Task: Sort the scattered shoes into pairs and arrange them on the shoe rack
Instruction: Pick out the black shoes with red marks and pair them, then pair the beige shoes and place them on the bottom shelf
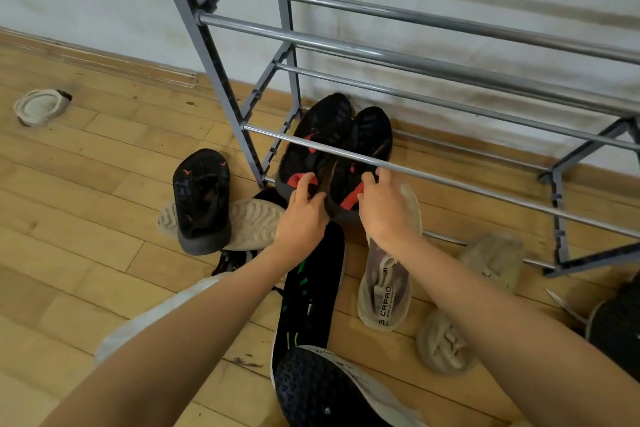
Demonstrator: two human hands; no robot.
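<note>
- shoe rack (216, 80): grey frame, chrome rails, 12 to 3 o'clock, against wall.
- black-red pair (322, 128): side by side at rack's bottom level, centre, toes to 12 o'clock.
- left hand (304, 215): fingers curled round left shoe's heel.
- right hand (384, 211): fingers curled round right shoe's heel.
- beige shoe (384, 291): on floor, 6 o'clock of right hand.

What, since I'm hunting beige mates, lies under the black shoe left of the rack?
A beige shoe lies sole-up beneath the black shoe, crossing it. Its middle is covered and its upper faces down, so neither shows.
</note>
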